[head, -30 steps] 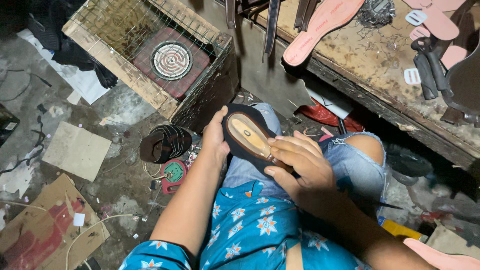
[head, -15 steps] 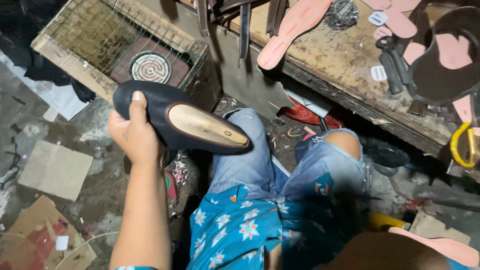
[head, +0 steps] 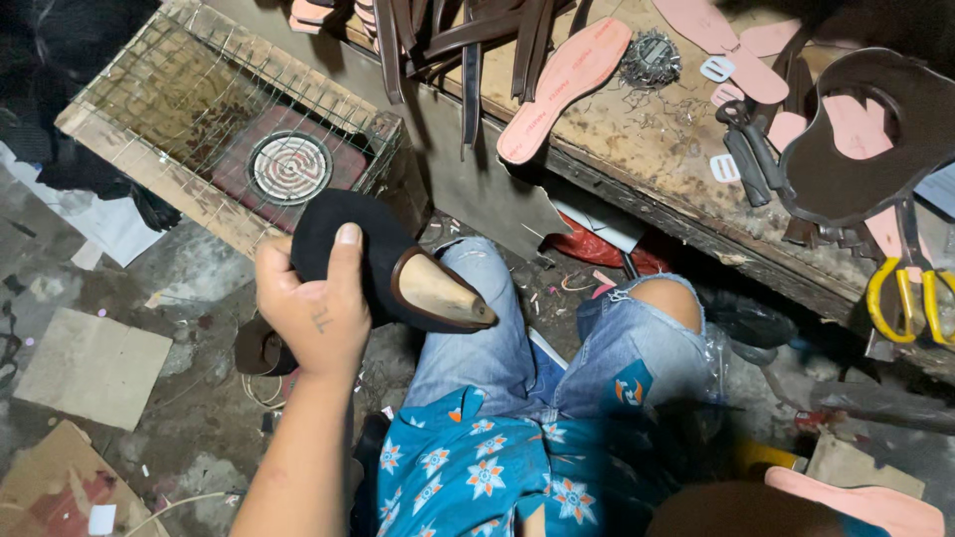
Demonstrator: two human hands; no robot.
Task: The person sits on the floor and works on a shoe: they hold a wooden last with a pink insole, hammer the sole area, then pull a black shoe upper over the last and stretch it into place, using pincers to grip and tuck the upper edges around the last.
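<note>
- One view only, head cam:
- Left hand (head: 313, 308) is clamped round a black shoe (head: 383, 268), thumb across the upper, toe pointing right w/ the tan last showing – likely held so to keep it steady.
- Shoe sits in the air above the left knee, just in front of the wire cage (head: 159, 109) w/ a coil heater (head: 288, 167) inside.
- Right hand not in shot; can't tell its state.
- Bench (head: 637, 169) carries pink soles (head: 562, 89), straps, yellow pliers (head: 910, 298), all close by.

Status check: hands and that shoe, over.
Left hand grips black pointed shoe on tan wooden last, raised beside wire-mesh wooden crate. Right hand out of view. Nothing blocking.
</note>
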